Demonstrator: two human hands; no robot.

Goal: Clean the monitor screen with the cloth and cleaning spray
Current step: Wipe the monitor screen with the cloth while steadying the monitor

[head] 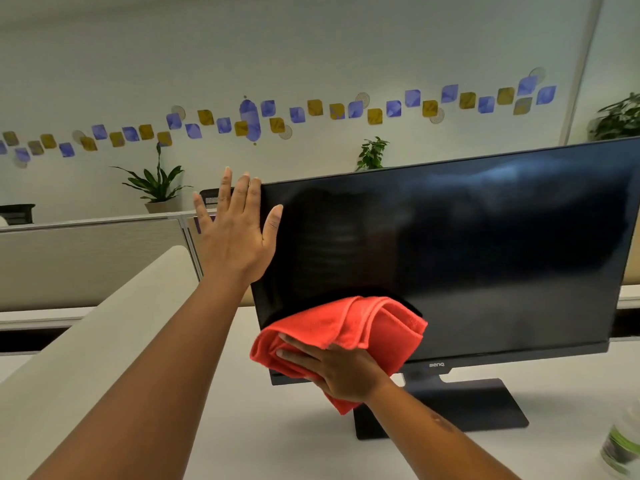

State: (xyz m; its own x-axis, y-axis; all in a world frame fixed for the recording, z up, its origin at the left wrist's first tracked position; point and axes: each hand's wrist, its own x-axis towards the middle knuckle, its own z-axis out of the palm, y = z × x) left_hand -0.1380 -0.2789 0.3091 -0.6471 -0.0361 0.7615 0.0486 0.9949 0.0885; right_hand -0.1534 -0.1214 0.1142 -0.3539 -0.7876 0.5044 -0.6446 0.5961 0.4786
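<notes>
Red cloth [346, 327] under the flat-fingered right hand [343, 372] hides the monitor [485, 254] corner; left hand [235, 237] splayed against its edge.

A potted plant [157, 188] stands beyond the partition [90, 258], under wall decals [249, 116].

Even, soft office light fills the frame, leaving only faint shadows on the desk [277, 445]. A pale bluish reflection streaks the upper right of the dark screen [485, 254]. Wide-angle distortion bows the edges; a bottle [621, 445] at lower right is blurred.
</notes>
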